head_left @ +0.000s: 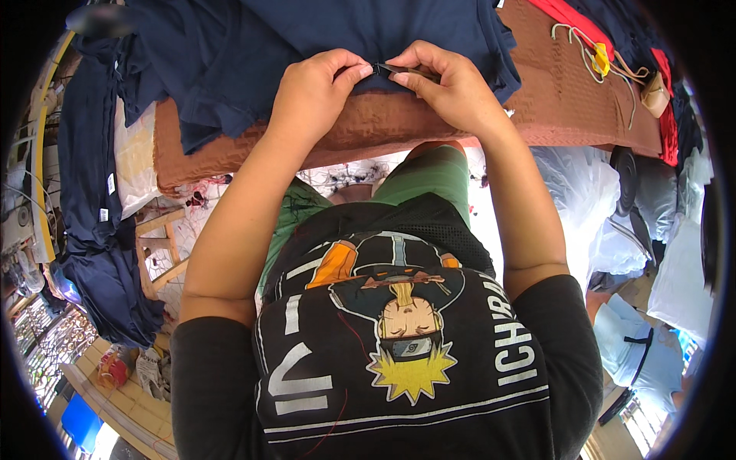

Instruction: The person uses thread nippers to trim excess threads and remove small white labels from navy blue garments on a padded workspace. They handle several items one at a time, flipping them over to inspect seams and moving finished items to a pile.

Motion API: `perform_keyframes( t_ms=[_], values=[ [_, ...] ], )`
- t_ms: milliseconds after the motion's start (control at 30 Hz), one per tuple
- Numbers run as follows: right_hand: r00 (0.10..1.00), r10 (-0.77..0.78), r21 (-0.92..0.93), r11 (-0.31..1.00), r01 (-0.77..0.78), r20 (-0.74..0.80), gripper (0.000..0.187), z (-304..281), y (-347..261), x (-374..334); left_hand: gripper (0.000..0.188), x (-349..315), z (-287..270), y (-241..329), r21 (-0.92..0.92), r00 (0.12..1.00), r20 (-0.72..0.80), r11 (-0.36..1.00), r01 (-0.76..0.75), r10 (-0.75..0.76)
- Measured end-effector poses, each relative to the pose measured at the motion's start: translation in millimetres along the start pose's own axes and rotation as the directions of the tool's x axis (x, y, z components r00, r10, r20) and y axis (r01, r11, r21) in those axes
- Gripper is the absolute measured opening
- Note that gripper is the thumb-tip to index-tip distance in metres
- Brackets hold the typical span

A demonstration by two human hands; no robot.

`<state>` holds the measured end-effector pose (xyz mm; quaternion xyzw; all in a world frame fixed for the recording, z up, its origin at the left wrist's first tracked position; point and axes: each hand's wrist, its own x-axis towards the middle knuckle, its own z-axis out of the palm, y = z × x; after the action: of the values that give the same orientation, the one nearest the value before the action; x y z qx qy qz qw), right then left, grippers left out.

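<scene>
Navy blue cloth (253, 46) lies in loose folds over a table covered in brown fabric (414, 119). At the cloth's near edge, my left hand (322, 84) is closed, thumb and forefinger pinching a tiny dark bit of the cloth or thread. Just to its right, my right hand (448, 84) is closed around small dark thread snips (418, 73), their tip pointing left at the pinched spot. The fingertips of both hands are nearly touching. The snips' grip is mostly hidden by my right fingers.
More navy garments (92, 192) hang off the table's left side, near a wooden stool (161, 245). Cords with a yellow piece (601, 60) and red cloth (575, 19) lie at the right. Clear plastic bags (575, 192) stand below on the right.
</scene>
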<state>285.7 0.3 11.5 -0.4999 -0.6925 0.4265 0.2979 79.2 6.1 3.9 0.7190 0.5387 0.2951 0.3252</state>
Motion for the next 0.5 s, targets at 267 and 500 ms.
perform_keyframes(
  t_ms=[267, 500],
  values=[
    [0.998, -0.058, -0.04, 0.997, 0.059, 0.028, 0.017, -0.1, 0.0, 0.5, 0.024, 5.2, 0.2, -14.7, -0.173, 0.999, 0.032, 0.985, -0.005, 0.011],
    [0.98, -0.191, -0.214, 0.956, 0.199, 0.06, 0.02, 1.9, -4.7, 4.2, 0.023, 5.9, -3.6, -16.7, -0.27, 1.0, 0.02, 0.963, -0.011, 0.017]
  ],
)
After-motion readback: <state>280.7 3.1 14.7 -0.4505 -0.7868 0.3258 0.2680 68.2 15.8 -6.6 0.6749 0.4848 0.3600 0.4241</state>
